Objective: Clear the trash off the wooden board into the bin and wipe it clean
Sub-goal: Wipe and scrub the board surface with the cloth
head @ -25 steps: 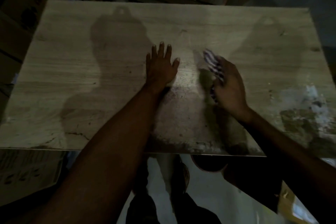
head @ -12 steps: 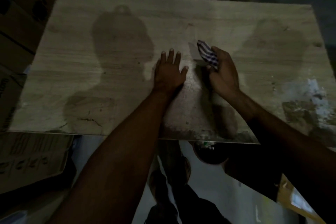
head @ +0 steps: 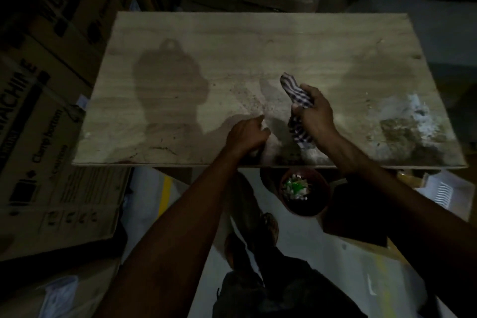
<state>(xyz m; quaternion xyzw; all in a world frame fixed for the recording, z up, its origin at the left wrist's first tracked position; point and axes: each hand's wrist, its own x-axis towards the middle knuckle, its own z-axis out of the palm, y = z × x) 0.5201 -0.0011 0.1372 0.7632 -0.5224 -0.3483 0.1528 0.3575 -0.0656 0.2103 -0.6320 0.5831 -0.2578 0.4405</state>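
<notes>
Wooden board (head: 258, 41) lying flat, filling the upper middle of the view, its near edge just above a bin on the floor. Surface mostly bare; fine dark crumbs (head: 247, 100) scattered near the centre, a whitish and dark smear (head: 407, 121) toward the right near corner.

Round reddish bin (head: 322, 204) standing on the pale floor right below the board's near edge, between the two forearms. Inside it, crumpled trash (head: 295, 187) in white and green, piled toward the left side.

Left hand (head: 246, 134) resting at the near edge of the board, fingers curled loosely inward, side of the hand down on the wood; whether anything sits inside that curl cannot be told. Forearm reaching up from the lower left.

Right hand (head: 316, 113) raised slightly over the board just right of the left hand, clenched round a striped cloth (head: 296, 93). One end of the cloth sticking up and left from the fist, the other hanging below it toward the wood.

Printed cardboard boxes (head: 51, 137) stacked along the left.
</notes>
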